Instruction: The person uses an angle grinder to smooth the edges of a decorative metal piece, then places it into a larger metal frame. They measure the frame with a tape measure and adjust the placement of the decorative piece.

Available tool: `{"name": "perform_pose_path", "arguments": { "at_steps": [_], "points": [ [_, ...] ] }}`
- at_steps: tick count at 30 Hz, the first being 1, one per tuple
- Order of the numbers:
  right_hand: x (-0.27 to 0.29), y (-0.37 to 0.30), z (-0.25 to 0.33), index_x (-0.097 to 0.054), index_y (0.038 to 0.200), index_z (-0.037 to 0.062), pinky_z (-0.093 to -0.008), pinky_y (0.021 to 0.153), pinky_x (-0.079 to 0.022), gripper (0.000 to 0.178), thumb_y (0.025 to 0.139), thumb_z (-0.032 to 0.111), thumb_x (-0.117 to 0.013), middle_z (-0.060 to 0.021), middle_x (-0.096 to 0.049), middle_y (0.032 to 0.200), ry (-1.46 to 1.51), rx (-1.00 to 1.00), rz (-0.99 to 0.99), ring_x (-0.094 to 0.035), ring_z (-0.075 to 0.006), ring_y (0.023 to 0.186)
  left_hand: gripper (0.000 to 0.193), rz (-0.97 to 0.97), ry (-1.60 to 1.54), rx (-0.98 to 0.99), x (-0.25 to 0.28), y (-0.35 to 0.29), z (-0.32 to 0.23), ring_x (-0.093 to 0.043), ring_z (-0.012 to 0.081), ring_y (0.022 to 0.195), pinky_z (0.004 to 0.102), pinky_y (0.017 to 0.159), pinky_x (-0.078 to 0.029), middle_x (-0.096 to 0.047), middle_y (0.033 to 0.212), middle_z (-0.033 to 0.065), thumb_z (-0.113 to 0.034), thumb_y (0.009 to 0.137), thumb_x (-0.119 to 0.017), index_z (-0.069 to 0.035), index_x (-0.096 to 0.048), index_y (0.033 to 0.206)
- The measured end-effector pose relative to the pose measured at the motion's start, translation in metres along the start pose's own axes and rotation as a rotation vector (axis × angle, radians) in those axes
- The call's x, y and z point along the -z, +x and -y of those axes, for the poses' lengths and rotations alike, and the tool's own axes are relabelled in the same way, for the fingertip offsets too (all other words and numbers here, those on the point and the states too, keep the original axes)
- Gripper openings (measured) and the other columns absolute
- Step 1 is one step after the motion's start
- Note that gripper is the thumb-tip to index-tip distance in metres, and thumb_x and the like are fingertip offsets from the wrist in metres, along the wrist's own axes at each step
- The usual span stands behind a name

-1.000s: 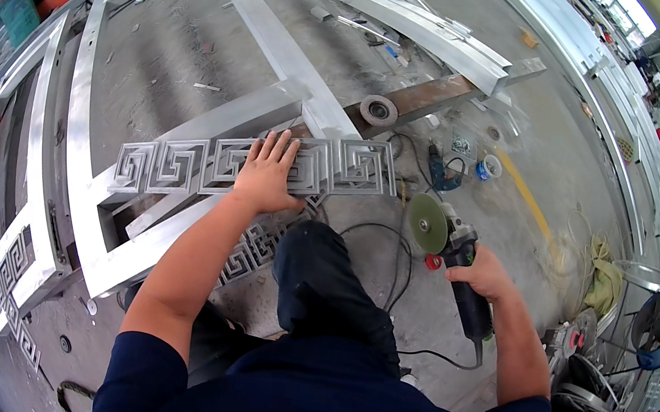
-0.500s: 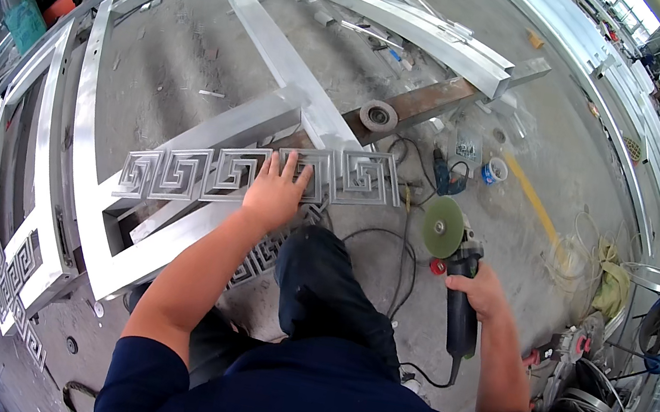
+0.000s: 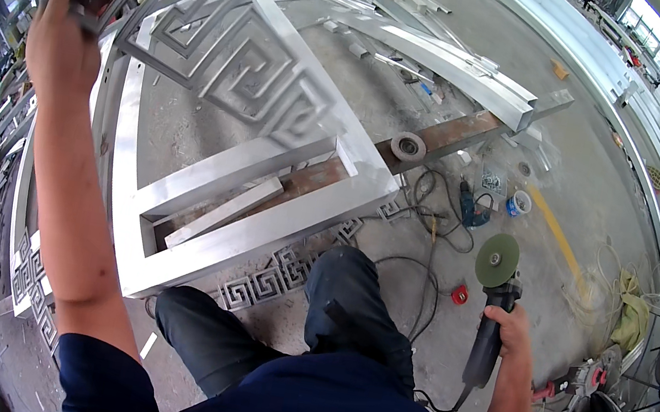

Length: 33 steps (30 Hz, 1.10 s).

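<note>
My left hand point(image 3: 65, 48) is raised at the upper left, its fingers closed on the end of a metal fretwork panel point(image 3: 243, 74) with a square spiral pattern. The panel slants down to the right above the silver metal frame point(image 3: 256, 233); its near end is smeared by motion. Down at the right, my right hand point(image 3: 509, 325) grips the black body of an angle grinder point(image 3: 485, 350). The grinder's green disc point(image 3: 497, 260) points away from me, clear of the frame. Another fretwork strip point(image 3: 269, 281) lies on the floor between the frame and my knees.
A rusty beam point(image 3: 447, 134) passes under the frame, with a round disc-like part point(image 3: 408, 147) on it. Beyond the grinder are a drill point(image 3: 472, 205), a small tub point(image 3: 519, 204) and looping cables point(image 3: 428, 262). A red round object point(image 3: 459, 294) lies beside the grinder. Long metal profiles point(image 3: 457, 70) lie farther off.
My left hand, lying flat on the fretwork panel before, now holds it up and has swung it to the upper left off the frame. The grinder stays in my right hand.
</note>
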State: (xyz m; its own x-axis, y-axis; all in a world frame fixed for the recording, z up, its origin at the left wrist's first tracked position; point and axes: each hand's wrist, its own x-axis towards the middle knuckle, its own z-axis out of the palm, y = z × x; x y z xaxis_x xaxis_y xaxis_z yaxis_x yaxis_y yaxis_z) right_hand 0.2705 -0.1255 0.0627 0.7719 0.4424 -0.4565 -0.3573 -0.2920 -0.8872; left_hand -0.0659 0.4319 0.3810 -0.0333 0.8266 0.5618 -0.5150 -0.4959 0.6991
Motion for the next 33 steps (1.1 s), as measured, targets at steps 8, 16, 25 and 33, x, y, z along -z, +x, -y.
{"name": "perform_pose_path", "arguments": {
  "at_steps": [8, 16, 25, 33],
  "points": [
    [-0.006, -0.005, -0.009, -0.058, 0.103, -0.0018, -0.0389, 0.058, -0.06, 0.041, 0.074, 0.015, -0.082, -0.0122, -0.065, 0.081, 0.0, 0.015, -0.026, -0.066, -0.0233, 0.061, 0.02, -0.334, -0.27, 0.978, 0.115, -0.205, 0.167, -0.07, 0.0293, 0.098, 0.0511, 0.092, -0.063, -0.068, 0.101, 0.0126, -0.02, 0.106, -0.056, -0.001, -0.06, 0.107],
    [-0.001, -0.018, -0.016, -0.059, 0.102, -0.0012, -0.0388, 0.058, -0.059, 0.04, 0.075, 0.016, -0.082, -0.0119, -0.066, 0.08, 0.037, -0.026, 0.003, -0.067, -0.0238, 0.063, 0.024, -0.596, -0.388, 1.258, 0.097, -0.366, 0.224, -0.068, 0.0363, 0.104, 0.0521, 0.092, -0.061, -0.065, 0.114, 0.0134, -0.026, 0.109, -0.049, -0.003, -0.053, 0.115],
    [-0.004, -0.011, -0.031, -0.059, 0.1, -0.0008, -0.0408, 0.059, -0.06, 0.035, 0.077, 0.016, -0.08, -0.0125, -0.065, 0.08, 0.046, -0.076, 0.028, -0.067, -0.0258, 0.063, 0.05, -0.21, -0.146, 1.616, 0.109, -0.357, 0.186, -0.07, 0.0369, 0.103, 0.0432, 0.088, -0.06, -0.069, 0.114, 0.0259, -0.038, 0.108, -0.048, 0.009, -0.054, 0.122],
    [-0.011, -0.005, -0.025, -0.059, 0.099, -0.001, -0.04, 0.058, -0.059, 0.035, 0.078, 0.019, -0.079, -0.0124, -0.065, 0.077, 0.024, -0.055, 0.068, -0.067, -0.0257, 0.062, 0.047, 0.892, 0.907, 0.26, 0.063, -0.347, 0.16, -0.066, 0.0302, 0.107, 0.0431, 0.095, -0.052, -0.07, 0.115, 0.0147, -0.033, 0.088, -0.076, -0.002, -0.065, 0.122]
  ]
}}
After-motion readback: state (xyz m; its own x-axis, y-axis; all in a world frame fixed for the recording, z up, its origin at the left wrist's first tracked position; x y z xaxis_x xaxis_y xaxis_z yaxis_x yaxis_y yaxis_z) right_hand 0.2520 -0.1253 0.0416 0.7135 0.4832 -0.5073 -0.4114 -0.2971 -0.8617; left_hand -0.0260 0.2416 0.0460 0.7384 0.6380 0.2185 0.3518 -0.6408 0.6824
